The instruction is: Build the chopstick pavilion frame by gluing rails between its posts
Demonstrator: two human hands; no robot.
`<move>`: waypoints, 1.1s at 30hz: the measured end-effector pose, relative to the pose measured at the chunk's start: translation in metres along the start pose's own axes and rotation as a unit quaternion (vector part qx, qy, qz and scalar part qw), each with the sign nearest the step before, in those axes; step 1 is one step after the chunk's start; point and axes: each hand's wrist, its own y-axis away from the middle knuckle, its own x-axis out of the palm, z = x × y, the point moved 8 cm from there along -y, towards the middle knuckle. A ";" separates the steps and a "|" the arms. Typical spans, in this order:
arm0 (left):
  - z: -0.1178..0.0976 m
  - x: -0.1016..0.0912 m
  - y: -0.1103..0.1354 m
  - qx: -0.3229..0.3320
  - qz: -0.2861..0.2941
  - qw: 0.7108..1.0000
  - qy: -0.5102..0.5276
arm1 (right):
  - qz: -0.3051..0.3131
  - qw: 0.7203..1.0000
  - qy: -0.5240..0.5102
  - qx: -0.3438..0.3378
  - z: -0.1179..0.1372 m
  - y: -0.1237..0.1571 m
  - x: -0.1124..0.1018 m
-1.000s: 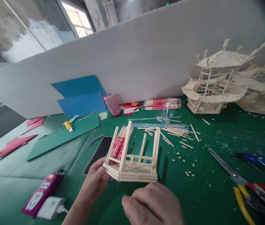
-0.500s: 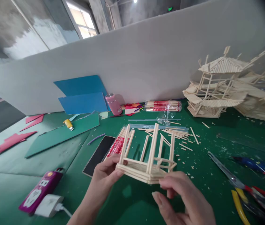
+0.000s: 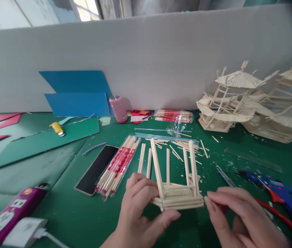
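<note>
A small wooden-stick frame (image 3: 183, 202), with a layered base and several upright posts, is held upright by my left hand (image 3: 142, 210). The thumb presses beneath the front edge and the fingers wrap round the left corner. Just beside the frame's right corner is my right hand (image 3: 241, 215), its thumb and forefinger tips brought together. Whether anything small lies between those tips cannot be made out. Behind the frame, cut stick pieces (image 3: 179, 153) lie scattered. To its left is a plastic-wrapped pack of sticks (image 3: 120, 165).
Scissors (image 3: 224, 175) and a blue glue gun (image 3: 267, 184) lie at right. Finished stick pavilions (image 3: 235, 81) stand behind them. A black phone (image 3: 96, 168), a purple power bank (image 3: 14, 212) with white charger (image 3: 25, 232), a yellow cutter (image 3: 57, 128) and a pink can (image 3: 118, 109) are leftward.
The stick frame has been turned, with a different side facing me. My left hand has shifted right and grips another corner. My right hand has moved right, its fingertips now closed together.
</note>
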 end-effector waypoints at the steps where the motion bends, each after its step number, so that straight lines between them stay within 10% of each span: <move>1: -0.003 0.002 0.001 0.009 0.003 1.000 0.000 | -0.004 1.000 0.013 -0.009 0.002 -0.006 -0.005; 9: -0.011 0.009 0.011 0.051 0.044 0.998 -0.015 | 0.029 0.999 0.038 -0.025 0.002 -0.034 -0.021; 15: -0.007 0.007 0.018 0.056 -0.035 0.998 0.012 | 0.211 0.969 0.030 -0.124 0.021 -0.024 0.018; 19: -0.009 0.010 0.015 0.033 0.025 0.999 0.010 | 0.292 0.945 0.038 -0.142 0.027 -0.019 0.040; 33: -0.009 0.010 0.014 0.009 0.066 0.998 0.003 | 0.328 0.935 0.041 -0.129 0.030 -0.017 0.054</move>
